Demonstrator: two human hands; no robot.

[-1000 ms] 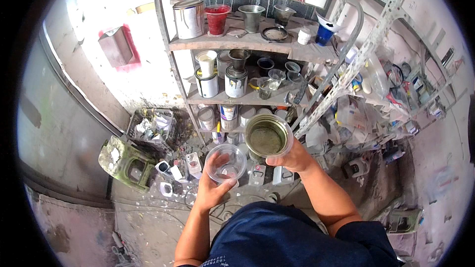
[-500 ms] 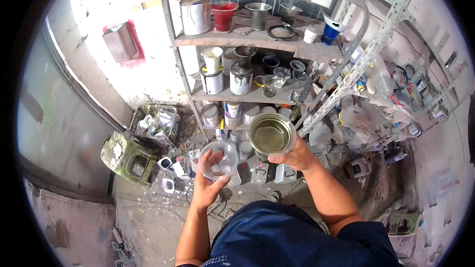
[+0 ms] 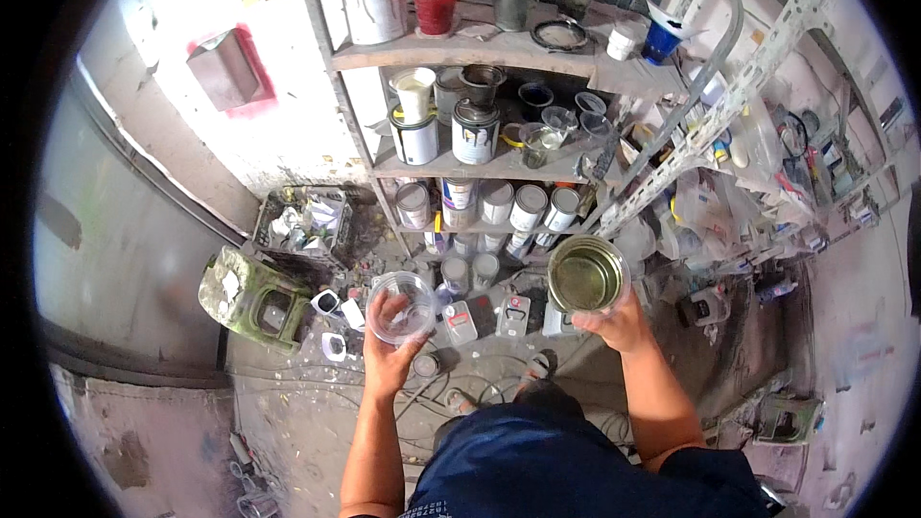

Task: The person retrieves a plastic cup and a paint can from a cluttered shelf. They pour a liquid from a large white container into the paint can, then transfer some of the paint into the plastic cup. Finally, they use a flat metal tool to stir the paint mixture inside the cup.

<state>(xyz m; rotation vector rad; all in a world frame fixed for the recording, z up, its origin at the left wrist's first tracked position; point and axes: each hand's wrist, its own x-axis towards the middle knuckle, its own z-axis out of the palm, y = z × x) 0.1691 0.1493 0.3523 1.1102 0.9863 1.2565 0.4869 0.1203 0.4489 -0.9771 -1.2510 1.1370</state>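
Observation:
My left hand (image 3: 391,353) is closed around a clear plastic cup (image 3: 404,299), with its fingers showing through the wall. The cup appears empty, its round mouth tilted up toward me. Farther right, my right hand (image 3: 622,324) grips a second plastic cup (image 3: 589,273) from beneath and the near side. Olive-green colour coats or fills the inside of that one; I cannot tell how much liquid it holds. Both cups are in the air in front of the shelf rack, well apart from each other. Some fingers of the right hand are hidden behind its cup.
A metal rack (image 3: 460,59) holds paint cans, a red paint cup (image 3: 438,6) and a blue one (image 3: 662,41). At left are a crate of rubbish (image 3: 302,254) and an overturned green stool (image 3: 251,302). Metal cans (image 3: 513,317) and hoses (image 3: 489,386) lie on the floor.
My hands have moved apart: the right one carried the olive cup to the right, the left one shifted slightly left. Both keep their grip. The view has shifted, revealing more lower-shelf cans.

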